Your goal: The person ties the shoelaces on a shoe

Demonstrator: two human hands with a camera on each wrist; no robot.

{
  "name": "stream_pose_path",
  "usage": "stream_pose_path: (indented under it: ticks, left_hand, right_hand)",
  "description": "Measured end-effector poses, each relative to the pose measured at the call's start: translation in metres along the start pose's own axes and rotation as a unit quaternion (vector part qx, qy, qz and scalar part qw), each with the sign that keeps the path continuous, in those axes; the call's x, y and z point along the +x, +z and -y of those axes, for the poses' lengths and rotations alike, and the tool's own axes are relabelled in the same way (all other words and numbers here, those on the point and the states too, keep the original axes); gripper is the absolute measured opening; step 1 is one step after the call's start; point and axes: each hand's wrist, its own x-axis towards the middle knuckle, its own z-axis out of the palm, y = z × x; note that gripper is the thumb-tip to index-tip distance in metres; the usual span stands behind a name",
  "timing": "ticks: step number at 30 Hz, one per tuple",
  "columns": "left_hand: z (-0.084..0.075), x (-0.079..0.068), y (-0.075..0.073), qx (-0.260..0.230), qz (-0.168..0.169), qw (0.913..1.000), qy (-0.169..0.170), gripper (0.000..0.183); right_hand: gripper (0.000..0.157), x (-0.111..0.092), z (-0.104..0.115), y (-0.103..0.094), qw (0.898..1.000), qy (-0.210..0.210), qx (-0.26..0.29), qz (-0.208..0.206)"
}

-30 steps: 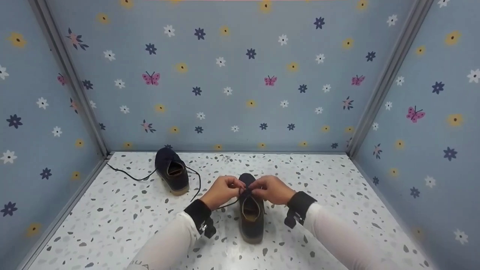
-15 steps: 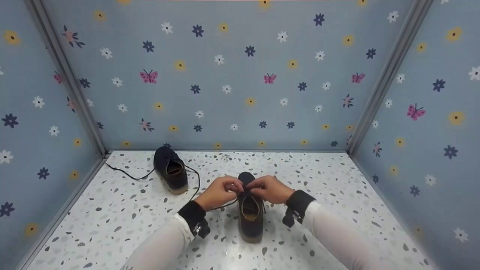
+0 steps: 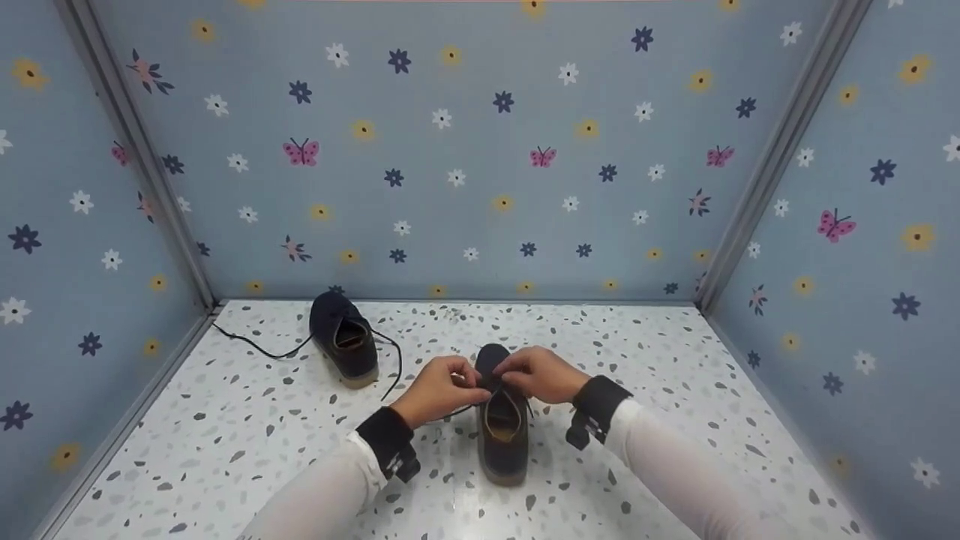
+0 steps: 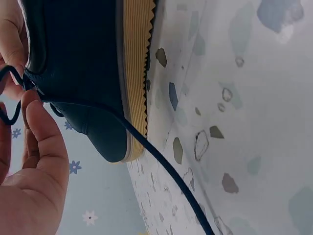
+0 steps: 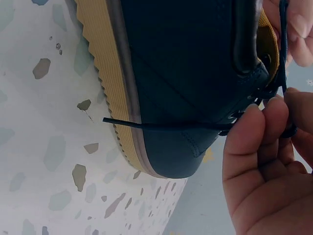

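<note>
A dark navy low shoe (image 3: 504, 457) with a tan ridged sole (image 4: 134, 63) stands on the floor, toe pointing away from me. My left hand (image 3: 441, 390) is at its lacing from the left, thumb and fingers holding the shoelace (image 4: 166, 164) by the knot. From the other side, my right hand (image 3: 547, 375) pinches the lace at the same spot with its fingertips. A lace loop (image 4: 11, 73) stands up beside the knot. One lace end (image 5: 146, 126) hangs across the shoe's right side; the longer one trails left onto the floor. The fingers partly hide the knot.
The matching shoe (image 3: 341, 337) stands at the back left, its untied laces (image 3: 262, 351) spread to both sides. Blue flowered panels (image 3: 480, 225) enclose the speckled white floor (image 3: 622, 337) at the back and both sides.
My left hand's thumb has moved in to the knot, and its index finger has parted from it. The right hand has shifted slightly up, while the shoes stay put.
</note>
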Motion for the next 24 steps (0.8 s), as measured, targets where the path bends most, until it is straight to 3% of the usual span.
stream_pose_path:
  ticks: [12, 19, 24]
  left_hand:
    - [-0.006, 0.001, 0.001, 0.003, 0.016, 0.9949, -0.099, 0.03]
    - [-0.01, 0.004, 0.003, 0.015, 0.034, 0.995, -0.093, 0.015]
    - [-0.01, 0.006, 0.005, 0.005, 0.031, 0.9947, -0.098, 0.018]
  right_hand:
    - [0.016, -0.002, 0.008, -0.01, 1.0, 0.009, 0.005, 0.003]
    - [0.01, -0.002, 0.007, -0.011, 1.0, -0.002, -0.008, -0.009]
    - [0.007, -0.002, 0.007, -0.011, 0.999, -0.019, -0.04, -0.028]
